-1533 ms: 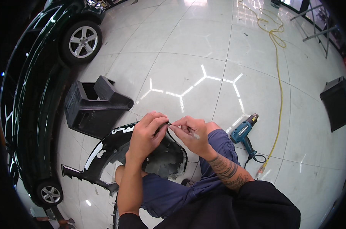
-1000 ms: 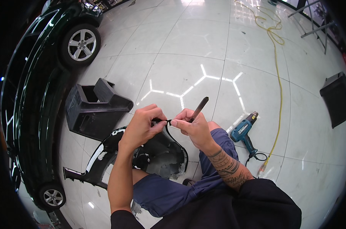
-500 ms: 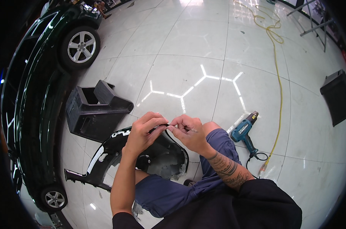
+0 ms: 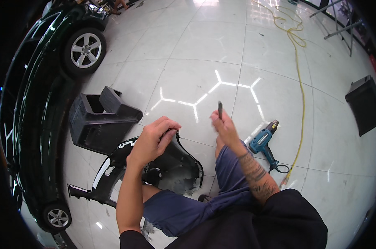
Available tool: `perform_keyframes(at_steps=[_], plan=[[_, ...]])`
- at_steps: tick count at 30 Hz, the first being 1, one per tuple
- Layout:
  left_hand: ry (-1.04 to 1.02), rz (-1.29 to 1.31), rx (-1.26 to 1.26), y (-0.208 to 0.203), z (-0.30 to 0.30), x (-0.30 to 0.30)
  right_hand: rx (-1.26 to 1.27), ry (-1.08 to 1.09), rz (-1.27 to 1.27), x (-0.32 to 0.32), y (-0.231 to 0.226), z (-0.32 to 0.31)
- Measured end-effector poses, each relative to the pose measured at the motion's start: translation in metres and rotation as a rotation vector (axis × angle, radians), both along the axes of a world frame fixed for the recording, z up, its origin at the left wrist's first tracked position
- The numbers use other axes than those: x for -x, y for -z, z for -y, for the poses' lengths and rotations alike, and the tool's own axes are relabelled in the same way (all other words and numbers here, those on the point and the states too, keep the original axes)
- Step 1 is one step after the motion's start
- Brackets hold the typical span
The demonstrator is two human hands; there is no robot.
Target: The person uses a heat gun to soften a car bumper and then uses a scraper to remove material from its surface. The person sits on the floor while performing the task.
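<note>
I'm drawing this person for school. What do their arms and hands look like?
Neither the left hand nor the right hand wears a glove. Dark patterned tattoos mark the right forearm; none show on the left forearm. Black sleeves leave both forearms bare.

No readable text, blue heat gun [image 4: 261,141] marked too small to make out

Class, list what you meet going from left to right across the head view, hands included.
Dark green car, black ramp-like block, left hand, right hand, blue heat gun, black box-like object.
</note>
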State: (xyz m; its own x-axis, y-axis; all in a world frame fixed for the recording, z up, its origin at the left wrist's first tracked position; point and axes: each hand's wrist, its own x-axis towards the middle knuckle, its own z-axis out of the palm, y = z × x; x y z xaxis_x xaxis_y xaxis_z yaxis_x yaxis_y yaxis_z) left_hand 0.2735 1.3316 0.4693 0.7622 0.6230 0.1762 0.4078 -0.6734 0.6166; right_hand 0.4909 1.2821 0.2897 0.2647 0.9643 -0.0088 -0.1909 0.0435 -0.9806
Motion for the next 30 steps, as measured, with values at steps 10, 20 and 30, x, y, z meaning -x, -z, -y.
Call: perform_keyframes(at_steps=[10, 20, 30], plan=[[0.112, -0.128, -0.088, -0.008, -0.005, -0.036, 0.489, 0.089, 0.909, -0.139, 0.215, 0.037], [0.147, -0.198, -0.033, -0.016, -0.007, -0.023, 1.047, 0.100, 0.978, -0.150, 0.223, 0.209], [0.125, -0.154, -0.052, -0.002, -0.006, -0.004, 0.637, 0.075, 0.430, -0.154, 0.065, 0.219]])
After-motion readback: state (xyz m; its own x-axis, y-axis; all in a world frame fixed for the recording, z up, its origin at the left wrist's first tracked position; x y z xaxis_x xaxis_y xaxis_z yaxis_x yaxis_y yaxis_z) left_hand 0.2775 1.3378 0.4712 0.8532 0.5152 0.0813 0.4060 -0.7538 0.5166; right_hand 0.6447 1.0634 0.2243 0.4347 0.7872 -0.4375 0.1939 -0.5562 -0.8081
